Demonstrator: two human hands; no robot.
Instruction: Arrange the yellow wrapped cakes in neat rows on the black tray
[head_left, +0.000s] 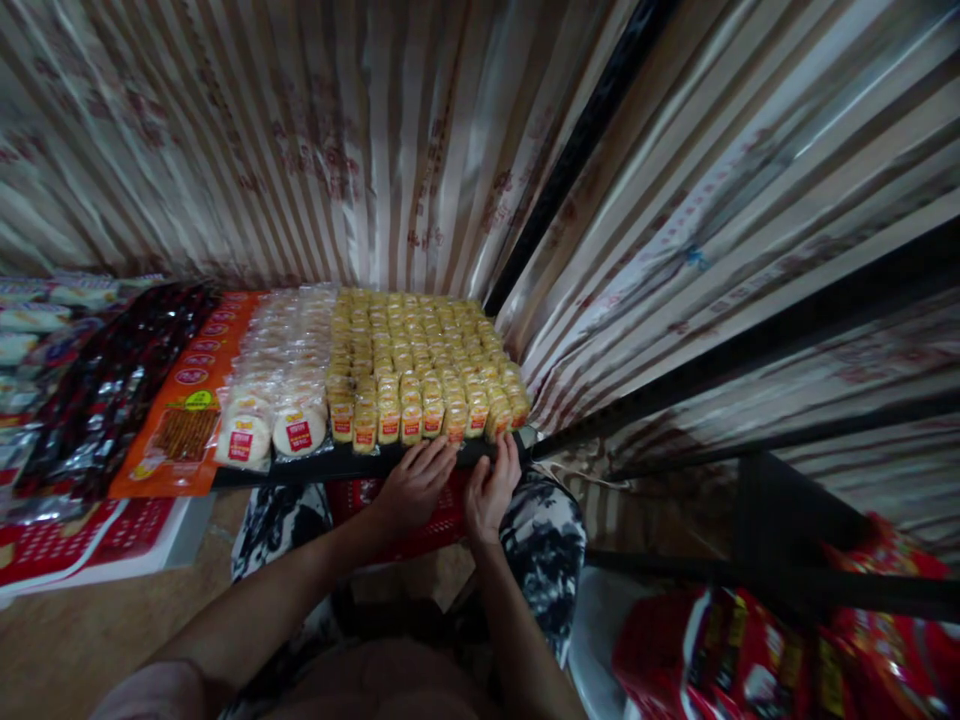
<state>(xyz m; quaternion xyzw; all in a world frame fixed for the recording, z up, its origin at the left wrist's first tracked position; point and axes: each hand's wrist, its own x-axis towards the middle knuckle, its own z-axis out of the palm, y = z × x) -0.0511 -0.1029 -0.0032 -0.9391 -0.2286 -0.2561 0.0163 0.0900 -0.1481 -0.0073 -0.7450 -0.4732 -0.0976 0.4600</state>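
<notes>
Rows of small yellow snack packets (420,350) in clear wrap stand packed together at the right end of a black shelf. My left hand (421,487) reaches to the shelf's front edge, fingers stretched out, with the fingertips against the lower front of a packet (454,410). Close to its right is my right hand (491,487), fingers extended and thumb apart, the tips touching the bottom of the last front packets (501,412). Neither hand visibly grips anything. Left of the yellow rows lie round white crackers (298,428) in clear packets with red labels.
Further left are an orange snack bag (180,410), dark shiny packs (112,370) and white-wrapped items (30,318). A red basket (442,515) sits below the shelf. Striped sheeting (337,140) hangs behind black frame bars (750,335). Red packages (720,650) lie at lower right.
</notes>
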